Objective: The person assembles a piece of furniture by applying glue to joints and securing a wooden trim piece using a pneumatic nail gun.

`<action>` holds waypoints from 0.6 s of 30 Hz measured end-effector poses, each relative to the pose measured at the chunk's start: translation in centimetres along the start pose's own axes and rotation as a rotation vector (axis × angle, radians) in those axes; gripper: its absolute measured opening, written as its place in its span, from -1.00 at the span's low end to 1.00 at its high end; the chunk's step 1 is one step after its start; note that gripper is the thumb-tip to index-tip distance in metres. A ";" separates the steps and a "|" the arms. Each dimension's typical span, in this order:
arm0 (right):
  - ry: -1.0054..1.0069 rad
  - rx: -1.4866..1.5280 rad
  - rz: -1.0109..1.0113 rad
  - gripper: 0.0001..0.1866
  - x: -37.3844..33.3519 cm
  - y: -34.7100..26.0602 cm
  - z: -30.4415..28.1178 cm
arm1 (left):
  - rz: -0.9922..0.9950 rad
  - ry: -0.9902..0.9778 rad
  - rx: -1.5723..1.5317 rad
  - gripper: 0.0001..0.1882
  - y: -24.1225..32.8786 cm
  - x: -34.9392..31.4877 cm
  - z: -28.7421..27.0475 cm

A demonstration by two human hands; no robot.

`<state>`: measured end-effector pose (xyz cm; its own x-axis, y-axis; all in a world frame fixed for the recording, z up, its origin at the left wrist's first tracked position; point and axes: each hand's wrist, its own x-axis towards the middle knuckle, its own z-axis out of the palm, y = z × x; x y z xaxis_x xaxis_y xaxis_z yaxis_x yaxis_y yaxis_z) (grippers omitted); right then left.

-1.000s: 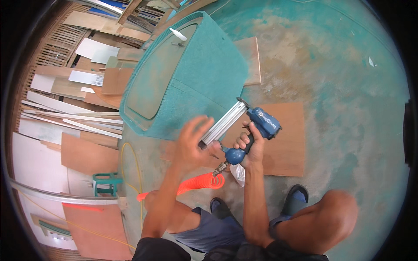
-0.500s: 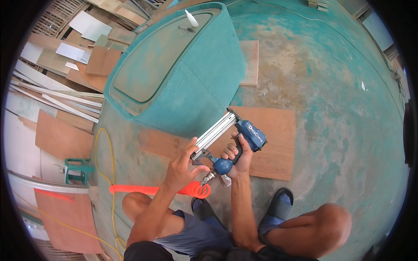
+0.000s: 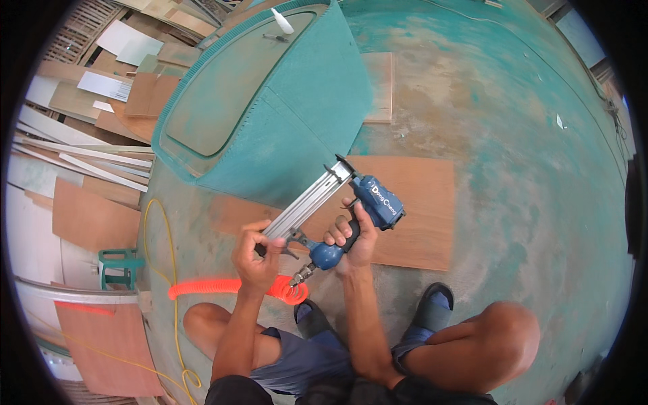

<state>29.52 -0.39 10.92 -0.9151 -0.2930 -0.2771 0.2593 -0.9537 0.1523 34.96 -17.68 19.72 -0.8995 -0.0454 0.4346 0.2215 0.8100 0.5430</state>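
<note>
My right hand (image 3: pixel 358 246) is wrapped round the black grip of a blue pneumatic nail gun (image 3: pixel 379 202), tilted in front of my knees. Its long silver magazine (image 3: pixel 304 202) slants down to the left. At the magazine's lower end, my left hand (image 3: pixel 256 260) is closed with thumb and fingers pinching it. A gap with dark parts shows near the nose end of the magazine; I cannot make out any nails inside. The metal air fitting (image 3: pixel 302 275) under the handle meets an orange coiled hose (image 3: pixel 216 288).
A large teal curved-sided piece (image 3: pixel 310 121) stands ahead, a white bottle (image 3: pixel 282 21) and a pen-like dark item (image 3: pixel 275 38) on top. Brown boards (image 3: pixel 418 209) lie on the floor before me. At left are a green stool (image 3: pixel 118 263), a yellow hose (image 3: pixel 174 250) and piled wood strips (image 3: pixel 101 169).
My left hand has shifted down and left with the magazine's outer part, which has slid back from the nose. The nail gun has moved slightly left in the view.
</note>
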 end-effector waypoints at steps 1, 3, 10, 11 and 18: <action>0.009 -0.048 -0.014 -0.69 -0.1 0.0 0.1 | -0.027 0.021 -0.038 -0.59 -0.1 0.1 0.1; 0.014 -0.066 -0.010 -0.70 -0.1 -0.2 0.4 | -0.102 0.083 -0.204 -0.60 -0.2 0.7 0.1; 0.013 -0.131 0.056 -0.71 -0.5 -0.8 0.8 | -0.430 0.371 -0.760 -0.44 -0.6 4.3 2.5; -0.020 -0.131 0.055 -0.69 -0.6 -0.7 0.8 | -0.351 0.288 -0.762 -0.44 -0.7 4.5 2.6; 0.062 -0.030 -0.106 -0.69 -1.5 0.1 2.4 | -0.329 0.295 -0.848 -0.37 0.5 6.0 0.5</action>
<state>30.15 0.14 13.60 -0.9174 -0.1932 -0.3480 0.1719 -0.9809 0.0913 29.48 -17.31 22.26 -0.8600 -0.4343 0.2679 0.2776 0.0424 0.9598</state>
